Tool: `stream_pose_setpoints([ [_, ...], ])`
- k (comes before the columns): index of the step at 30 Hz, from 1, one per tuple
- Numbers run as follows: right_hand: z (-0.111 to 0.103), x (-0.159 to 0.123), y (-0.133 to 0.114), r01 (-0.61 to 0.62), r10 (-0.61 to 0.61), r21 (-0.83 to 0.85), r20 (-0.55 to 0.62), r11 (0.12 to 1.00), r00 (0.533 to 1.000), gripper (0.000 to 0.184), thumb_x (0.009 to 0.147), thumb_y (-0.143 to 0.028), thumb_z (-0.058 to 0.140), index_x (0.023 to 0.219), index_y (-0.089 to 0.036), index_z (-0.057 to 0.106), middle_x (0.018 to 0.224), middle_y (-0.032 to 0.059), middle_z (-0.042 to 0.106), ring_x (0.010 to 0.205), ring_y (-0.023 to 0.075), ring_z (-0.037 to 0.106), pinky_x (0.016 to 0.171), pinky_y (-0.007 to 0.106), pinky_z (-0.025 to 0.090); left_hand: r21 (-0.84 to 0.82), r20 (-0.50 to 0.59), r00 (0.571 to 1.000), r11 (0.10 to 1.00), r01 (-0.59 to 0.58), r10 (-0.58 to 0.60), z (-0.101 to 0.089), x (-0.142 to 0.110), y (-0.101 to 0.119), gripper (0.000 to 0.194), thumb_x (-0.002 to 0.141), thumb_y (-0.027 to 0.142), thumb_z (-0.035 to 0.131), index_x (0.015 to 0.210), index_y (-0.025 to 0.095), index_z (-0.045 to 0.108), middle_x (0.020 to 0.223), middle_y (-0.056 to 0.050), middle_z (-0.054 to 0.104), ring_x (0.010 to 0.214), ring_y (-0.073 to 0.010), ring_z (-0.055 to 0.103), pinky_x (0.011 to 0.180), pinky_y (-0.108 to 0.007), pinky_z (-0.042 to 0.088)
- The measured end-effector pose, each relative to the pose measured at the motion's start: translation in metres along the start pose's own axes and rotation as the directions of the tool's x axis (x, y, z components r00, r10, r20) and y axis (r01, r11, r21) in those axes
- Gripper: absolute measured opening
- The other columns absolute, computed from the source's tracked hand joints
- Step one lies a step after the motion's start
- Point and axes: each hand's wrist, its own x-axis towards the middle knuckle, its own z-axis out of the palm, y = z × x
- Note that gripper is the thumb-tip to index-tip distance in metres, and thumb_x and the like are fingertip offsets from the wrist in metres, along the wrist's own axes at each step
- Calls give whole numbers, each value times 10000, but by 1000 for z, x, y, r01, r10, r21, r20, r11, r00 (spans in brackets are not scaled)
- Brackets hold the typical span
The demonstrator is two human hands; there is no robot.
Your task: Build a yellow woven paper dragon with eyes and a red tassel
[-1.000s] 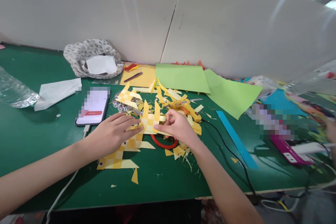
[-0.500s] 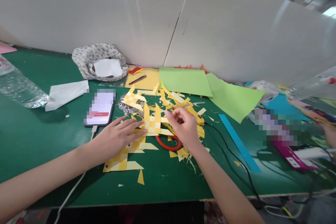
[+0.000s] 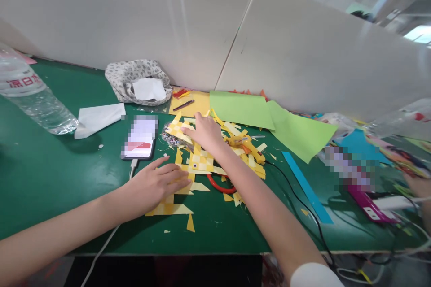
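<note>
Head view: my left hand point(image 3: 160, 182) lies, fingers spread, grasping nothing, over woven papers point(image 3: 188, 186) nearer the desk's point(image 3: 232, 233) front edge. My right hand point(image 3: 206, 132) is at the rear woven piece point(image 3: 177, 128), toward the back edge; grip cannot be told. Judged light, creasable: pinch its checkered middle.

A flat, woven checkered piece of deep-yellow and pale-yellow paper strips point(image 3: 202, 161) lies on the green table point(image 3: 232, 237), a small dark round eye near its lower left corner; a similar checkered paper piece point(image 3: 177, 130) lies farther back, across a clear packet of small speckled bits point(image 3: 170, 139); a third checkered piece point(image 3: 200, 186) and the nearest checkered piece point(image 3: 168, 207) lie partly covered, pale pointed strips aimed right.
</note>
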Motion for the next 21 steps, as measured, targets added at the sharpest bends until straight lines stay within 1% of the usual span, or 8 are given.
stream_pose_setpoints([
  [3,10,5,2,-22,22,61,1,998,1000,495,720,-426,656,1097,-129,538,879,139,669,973,330,564,724,409,465,-17,-3,1000,1000,2,-2,-1,-6,5,508,828,85,490,1305,259,462,1295,5,571,1181,-194,501,1064,-377,259],
  [7,20,9,11,-29,57,328,-75,944,996,341,689,-208,678,1013,-180,576,750,36,662,841,237,603,727,367,472,-38,-7,1000,999,13,-13,0,-9,7,452,856,120,478,1284,267,479,1308,19,562,1173,-184,515,1053,-363,267],
  [11,15,13,14,5,69,517,-124,856,990,246,733,-242,639,968,-191,587,757,-7,647,738,139,610,725,288,490,-57,12,1000,998,10,-9,-3,-8,9,473,823,94,498,1267,257,494,1285,7,580,1150,-191,538,1051,-372,271],
  [12,9,13,14,22,91,606,-154,795,984,224,729,-264,645,933,-186,596,766,-3,642,732,132,608,724,282,494,-59,14,1000,998,11,-10,-4,-8,10,482,813,88,504,1264,258,495,1275,8,587,1146,-192,542,1052,-373,270],
  [14,-6,6,16,63,157,793,-197,607,968,200,704,-304,668,847,-179,606,771,8,632,724,133,603,706,286,504,-59,9,1000,998,5,-5,-5,-9,11,484,801,87,519,1251,265,504,1259,13,598,1144,-188,544,1056,-366,270],
  [16,-25,-5,22,79,191,908,-170,411,967,212,695,-349,679,813,-190,603,768,4,627,712,133,602,667,287,515,-57,-8,1000,998,-13,13,-6,-10,12,460,806,103,531,1234,270,519,1233,14,613,1151,-178,539,1055,-347,275],
  [19,-51,-25,43,129,206,971,-171,199,964,158,686,-309,682,781,-212,602,733,-23,625,714,117,609,668,265,515,-48,-37,999,999,-21,19,-9,-9,11,397,830,122,525,1205,253,547,1188,-3,641,1127,-179,550,1029,-341,312],
  [21,-61,-37,67,141,271,986,-159,84,949,143,641,-234,672,753,-219,584,725,-35,629,712,116,617,664,260,512,-36,-57,998,999,-12,10,-11,-5,9,360,840,110,505,1171,232,575,1173,-19,649,1095,-193,565,1001,-357,345],
])
